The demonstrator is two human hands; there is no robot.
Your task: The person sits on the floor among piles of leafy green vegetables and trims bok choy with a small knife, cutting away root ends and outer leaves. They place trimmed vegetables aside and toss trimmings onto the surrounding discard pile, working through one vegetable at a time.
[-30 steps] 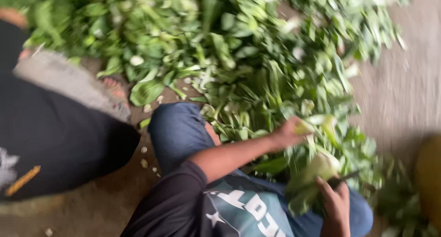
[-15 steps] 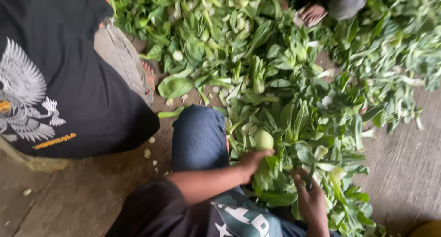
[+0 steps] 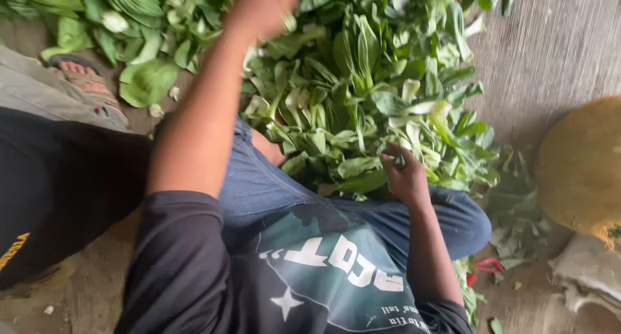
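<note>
The only container in sight is a round yellow woven basket [image 3: 582, 169], well off to the outer side of the right hand's fingers, on the grey floor [image 3: 556, 55]; what is inside it cannot be seen. The leafy greens [image 3: 362, 81] lie loose in a broad heap on the floor, not in anything.

The right hand [image 3: 404, 175] rests at the near edge of the heap, its fingers [image 3: 394, 160] curled tight around something small and dark, with pale stalks and leaves just beyond the fingertips. What the dark thing is cannot be told. The left hand [image 3: 262, 7] is raised over the far part of the heap and blurred; its fingers look bunched, but whether they hold a leaf cannot be told.

To the outer side of the left arm sits another person in a black shirt [image 3: 58, 191], with a sandalled foot [image 3: 81, 75] touching the fringe of the greens.

Half a second earlier the left hand was low, gripping a pale green bunch just beside the right hand; now it has swung up and away, well apart from it. The right hand has stayed at the near edge of the pile. The view has also shifted, bringing the basket into sight.
</note>
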